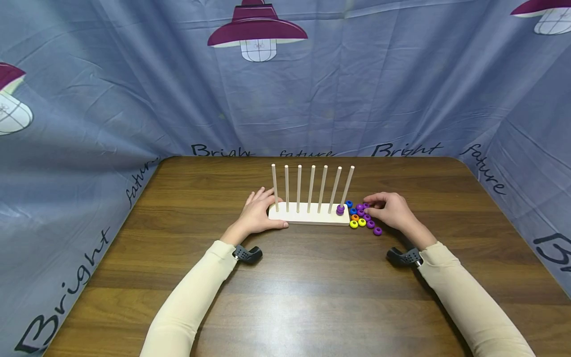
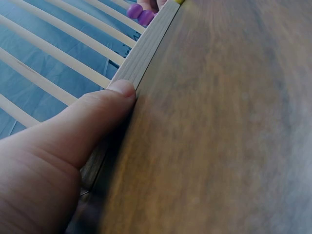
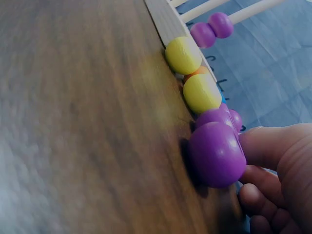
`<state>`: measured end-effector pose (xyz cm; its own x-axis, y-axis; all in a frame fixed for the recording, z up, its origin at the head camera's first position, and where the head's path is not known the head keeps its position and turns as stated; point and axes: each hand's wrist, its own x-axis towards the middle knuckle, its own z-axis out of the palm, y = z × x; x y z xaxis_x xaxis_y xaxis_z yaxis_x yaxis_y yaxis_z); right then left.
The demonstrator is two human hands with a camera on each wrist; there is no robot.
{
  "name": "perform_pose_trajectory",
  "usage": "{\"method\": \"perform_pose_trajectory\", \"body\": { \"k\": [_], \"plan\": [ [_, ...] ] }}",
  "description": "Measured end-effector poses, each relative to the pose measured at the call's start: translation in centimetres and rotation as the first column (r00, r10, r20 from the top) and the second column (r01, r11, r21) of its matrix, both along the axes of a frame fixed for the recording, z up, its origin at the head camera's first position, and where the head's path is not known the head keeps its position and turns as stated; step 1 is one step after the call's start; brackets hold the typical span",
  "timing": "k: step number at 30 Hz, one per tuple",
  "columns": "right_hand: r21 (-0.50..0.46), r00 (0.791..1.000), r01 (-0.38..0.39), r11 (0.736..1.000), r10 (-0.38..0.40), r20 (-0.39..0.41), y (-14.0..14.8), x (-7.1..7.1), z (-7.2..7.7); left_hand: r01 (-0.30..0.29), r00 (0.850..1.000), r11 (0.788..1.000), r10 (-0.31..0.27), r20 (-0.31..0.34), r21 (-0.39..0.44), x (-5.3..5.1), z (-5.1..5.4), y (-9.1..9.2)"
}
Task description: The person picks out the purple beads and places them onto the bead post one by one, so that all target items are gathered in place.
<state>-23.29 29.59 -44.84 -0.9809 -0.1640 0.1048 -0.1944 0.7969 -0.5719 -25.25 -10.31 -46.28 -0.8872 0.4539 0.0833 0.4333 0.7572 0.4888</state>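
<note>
A pale wooden base (image 1: pixel 308 217) with several upright pegs stands on the table, and two purple beads (image 1: pixel 340 210) are stacked on its rightmost peg. At the left end my left hand (image 1: pixel 255 214) grips the base, thumb (image 2: pixel 105 105) along the front edge and fingers behind. Right of the base, my right hand (image 1: pixel 392 212) has thumb and forefinger around a purple bead (image 1: pixel 366 205) at the back of the loose beads. In the right wrist view a nearer purple bead (image 3: pixel 217 154) partly hides the fingertips.
Loose beads lie against the base's right end: several purple, two yellow (image 1: pixel 362 222), one orange (image 1: pixel 355 217) and two blue (image 1: pixel 349 204). The brown wooden table (image 1: pixel 312 287) extends toward the body. A blue printed curtain (image 1: pixel 312 109) hangs behind and at the sides.
</note>
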Motion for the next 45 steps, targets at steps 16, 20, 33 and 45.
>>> {"method": "perform_pose_trajectory", "body": {
  "k": [16, 20, 33, 45],
  "plan": [
    [-0.012, 0.997, 0.009, 1.000, -0.010, -0.075, -0.2, 0.5, -0.7, 0.001, 1.000, 1.000, -0.001, 0.003, 0.006, 0.1, 0.1, 0.0],
    [-0.007, 0.995, 0.009, 1.000, -0.010, -0.095, -0.2, 0.6, -1.0, 0.004, 1.000, 1.000, -0.004, 0.007, 0.009, 0.1, 0.0, 0.1],
    [-0.006, 0.991, 0.014, 1.000, -0.015, -0.131, -0.3, 0.6, -1.1, -0.005, 1.000, 1.000, 0.005, 0.014, 0.011, 0.3, 0.4, -0.1],
    [-0.014, 0.993, 0.039, 0.999, -0.041, -0.113, -0.1, 1.2, -1.0, 0.000, 1.000, 1.000, 0.000, 0.020, 0.009, 0.0, -0.1, 0.0]
  ]
}}
